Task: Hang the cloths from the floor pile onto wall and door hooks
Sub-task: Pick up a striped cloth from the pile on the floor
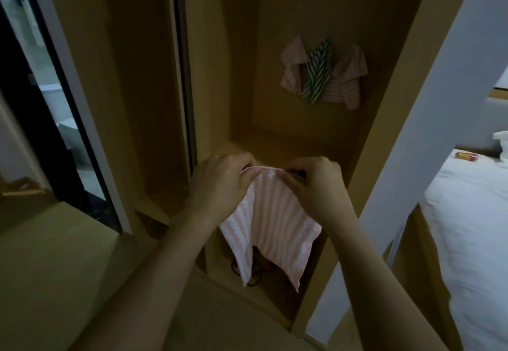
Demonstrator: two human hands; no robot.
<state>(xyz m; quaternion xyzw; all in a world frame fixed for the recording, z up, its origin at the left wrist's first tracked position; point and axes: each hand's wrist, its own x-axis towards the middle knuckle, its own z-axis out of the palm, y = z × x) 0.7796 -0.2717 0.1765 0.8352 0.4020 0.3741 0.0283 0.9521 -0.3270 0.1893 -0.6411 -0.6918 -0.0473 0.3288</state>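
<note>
A pink-and-white striped cloth (270, 221) hangs down in front of me, held by its top edge. My left hand (220, 179) pinches the left end of that edge and my right hand (313, 183) pinches the right end, the two hands close together. On the back wall of the wooden alcove hang three cloths side by side: a pink striped one (292, 66), a green-and-white striped one (319, 71) and another pink striped one (347, 78). Their hooks are hidden behind the fabric. The floor pile is out of view.
The wooden alcove (247, 48) opens straight ahead, with a dark cable (255, 271) on its lower shelf. A glass door (55, 89) stands at the left. A white post (428, 119) rises at the right, with a white bed (472, 227) beyond it.
</note>
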